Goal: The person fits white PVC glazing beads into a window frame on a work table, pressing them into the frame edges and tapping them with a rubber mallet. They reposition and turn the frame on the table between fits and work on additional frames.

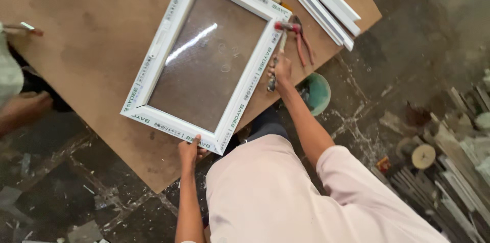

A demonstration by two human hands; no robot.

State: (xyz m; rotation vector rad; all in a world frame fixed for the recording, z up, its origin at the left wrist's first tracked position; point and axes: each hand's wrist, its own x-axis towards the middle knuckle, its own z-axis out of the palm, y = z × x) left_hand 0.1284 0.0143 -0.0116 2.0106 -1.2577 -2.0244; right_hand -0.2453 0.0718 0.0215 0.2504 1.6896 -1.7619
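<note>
The big brown flat wooden board table filled most of the view, and its near corner pointed down toward the dirty dark floor. There was lots of bare brown board on the left side of the table, with room to slide things.

On the table lay the white plastic window frame with a clear glass pane. It sat tilted, with 1 corner close to the table's near edge and the person. Its right long side ran near the table's right edge, so there was only a thin strip of board there.

A bunch of long white plastic strips lay near the far right corner of the table, apart from the frame.

The left hand was closed on the near corner of the frame, with the thumb on top. The right hand was closed around the handle of a small hammer with a red head. The hammer head sat just at the frame's far right corner.

Red-handled pliers lay on the board just right of the hammer, close to the table edge.

A round green bowl sat on the floor below that edge.

Another person's hand was at the left, off the table's edge.
</note>
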